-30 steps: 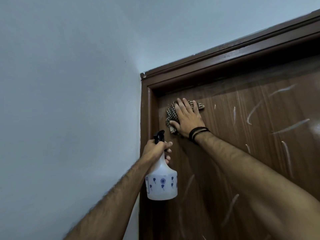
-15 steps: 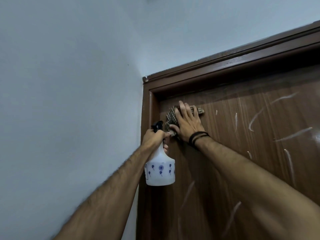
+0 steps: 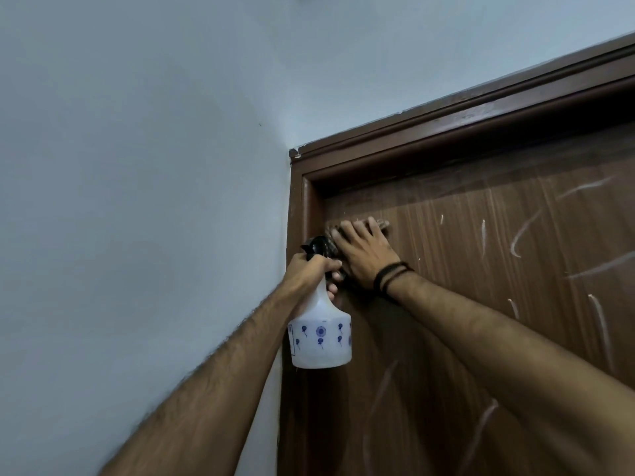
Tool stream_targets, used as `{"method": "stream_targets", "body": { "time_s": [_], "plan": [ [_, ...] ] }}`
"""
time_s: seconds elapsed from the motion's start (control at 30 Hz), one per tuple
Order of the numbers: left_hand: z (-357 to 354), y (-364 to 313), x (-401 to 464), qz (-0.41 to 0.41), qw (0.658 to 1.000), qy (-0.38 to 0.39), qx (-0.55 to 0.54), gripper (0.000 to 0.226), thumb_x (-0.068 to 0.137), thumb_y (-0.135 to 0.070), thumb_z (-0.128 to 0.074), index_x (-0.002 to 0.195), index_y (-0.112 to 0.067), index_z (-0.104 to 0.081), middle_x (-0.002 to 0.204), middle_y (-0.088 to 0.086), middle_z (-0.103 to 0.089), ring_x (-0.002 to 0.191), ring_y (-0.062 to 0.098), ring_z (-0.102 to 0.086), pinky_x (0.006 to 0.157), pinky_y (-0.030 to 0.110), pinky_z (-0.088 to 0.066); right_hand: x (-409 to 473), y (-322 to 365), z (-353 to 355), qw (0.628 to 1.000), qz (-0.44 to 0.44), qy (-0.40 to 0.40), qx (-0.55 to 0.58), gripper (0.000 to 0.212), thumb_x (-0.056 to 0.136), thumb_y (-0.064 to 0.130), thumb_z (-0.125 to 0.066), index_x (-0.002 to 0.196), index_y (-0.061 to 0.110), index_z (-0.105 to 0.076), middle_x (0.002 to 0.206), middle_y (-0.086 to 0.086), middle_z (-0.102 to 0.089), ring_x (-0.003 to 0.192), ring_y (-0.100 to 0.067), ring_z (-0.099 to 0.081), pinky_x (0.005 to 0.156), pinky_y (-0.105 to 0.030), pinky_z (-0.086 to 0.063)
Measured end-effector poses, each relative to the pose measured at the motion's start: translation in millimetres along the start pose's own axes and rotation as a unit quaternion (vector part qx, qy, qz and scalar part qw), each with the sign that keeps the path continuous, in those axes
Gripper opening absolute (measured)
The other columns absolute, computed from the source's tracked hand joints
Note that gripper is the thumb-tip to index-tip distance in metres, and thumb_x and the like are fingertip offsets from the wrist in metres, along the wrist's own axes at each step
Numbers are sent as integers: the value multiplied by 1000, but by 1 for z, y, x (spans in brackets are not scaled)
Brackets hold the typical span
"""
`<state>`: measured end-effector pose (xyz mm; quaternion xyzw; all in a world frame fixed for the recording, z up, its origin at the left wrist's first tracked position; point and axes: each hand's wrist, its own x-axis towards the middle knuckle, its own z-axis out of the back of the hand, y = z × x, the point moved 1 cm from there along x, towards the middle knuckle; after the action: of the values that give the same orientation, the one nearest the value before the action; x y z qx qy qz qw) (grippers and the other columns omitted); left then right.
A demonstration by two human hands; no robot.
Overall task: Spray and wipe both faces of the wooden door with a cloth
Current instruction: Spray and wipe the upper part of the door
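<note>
A pale blue wall (image 3: 137,166) fills the left half of the view and meets a dark brown door frame (image 3: 481,108) that runs up the middle and slants across the top right. Inside the frame stands the wooden door (image 3: 464,304), its brown grain crossed by many pale streaks and scuffs, most of them to the right of the hands and below them, so this face looks only partly wiped.

Two bare forearms reach up from the bottom edge toward the door's upper left corner. The right hand (image 3: 364,255), with dark bands at the wrist, lies flat with fingers straight and close together, pressing a checked cloth (image 3: 384,223) against the door; only the cloth's edges show beyond the fingertips. The flat palm likely spreads pressure for rubbing.

The left hand (image 3: 314,271) curls around the neck of a white spray bottle (image 3: 321,338) printed with small blue flowers, the black nozzle (image 3: 318,245) pointing toward the door just beside the cloth, seemingly kept ready to wet the next patch
</note>
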<state>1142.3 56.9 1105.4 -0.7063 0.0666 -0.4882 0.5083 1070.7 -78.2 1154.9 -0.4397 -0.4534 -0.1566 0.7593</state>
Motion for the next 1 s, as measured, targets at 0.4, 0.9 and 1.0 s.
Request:
{"method": "stream_targets", "body": {
  "time_s": [0.4, 0.9, 1.0],
  "plan": [
    [0, 22, -19, 6, 1000, -17, -8, 12, 82, 5, -56, 91, 0, -62, 80, 19, -58, 49, 20, -52, 48, 27, -47, -59, 34, -16, 998, 13, 21, 63, 73, 93, 57, -29, 149, 11, -34, 152, -16, -36, 142, -36, -29, 119, -58, -12],
    [-2, 17, -26, 27, 999, -30, 33, 9, 77, 5, -57, 80, 0, -63, 81, 21, -60, 52, 22, -55, 52, 30, -49, -9, -9, 2, 994, -95, -29, 35, 64, 98, 47, -44, 150, 12, -31, 154, -14, -30, 143, -33, -24, 118, -54, -10],
    [-7, 23, -29, 30, 999, -20, 20, 11, 79, 6, -56, 84, 1, -64, 79, 19, -61, 50, 20, -55, 50, 28, -48, -60, 15, -12, 997, -59, -47, 34, 64, 91, 42, -55, 146, 10, -41, 149, -16, -41, 139, -35, -34, 116, -58, -18]
  ]
}}
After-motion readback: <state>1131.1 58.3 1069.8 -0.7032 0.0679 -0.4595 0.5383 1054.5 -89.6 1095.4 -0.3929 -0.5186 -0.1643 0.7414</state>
